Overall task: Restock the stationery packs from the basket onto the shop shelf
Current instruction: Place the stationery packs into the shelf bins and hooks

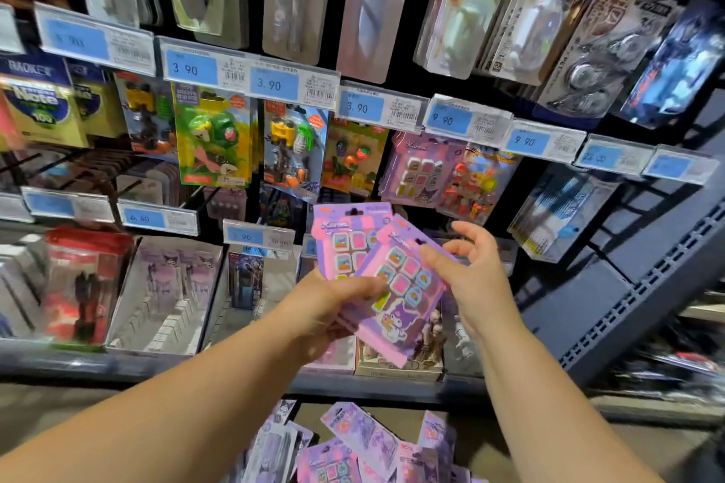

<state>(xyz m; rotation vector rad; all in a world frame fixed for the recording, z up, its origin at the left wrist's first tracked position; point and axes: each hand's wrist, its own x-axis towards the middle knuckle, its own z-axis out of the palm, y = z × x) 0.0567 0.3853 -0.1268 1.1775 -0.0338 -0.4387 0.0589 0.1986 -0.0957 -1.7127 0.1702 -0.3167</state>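
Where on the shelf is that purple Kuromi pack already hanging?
In the head view, the hanging Kuromi pack sits right of centre, under the left 9.90 price tag, just above the right hand.

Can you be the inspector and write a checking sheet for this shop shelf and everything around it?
Surface: shelf, dark, its hooks and trays crowded with stock.
Job's things: two purple packs held fanned in front of the shelf; a matching hung pack just above; loose packs piled below.
Clutter: toy cards, sticky notes, blue price tags.
Hands: left hand grips both packs; right hand is open, thumb on the front one.
Cables: nothing seen.
Surroundings: grey upright at the right; the rest is blurred.
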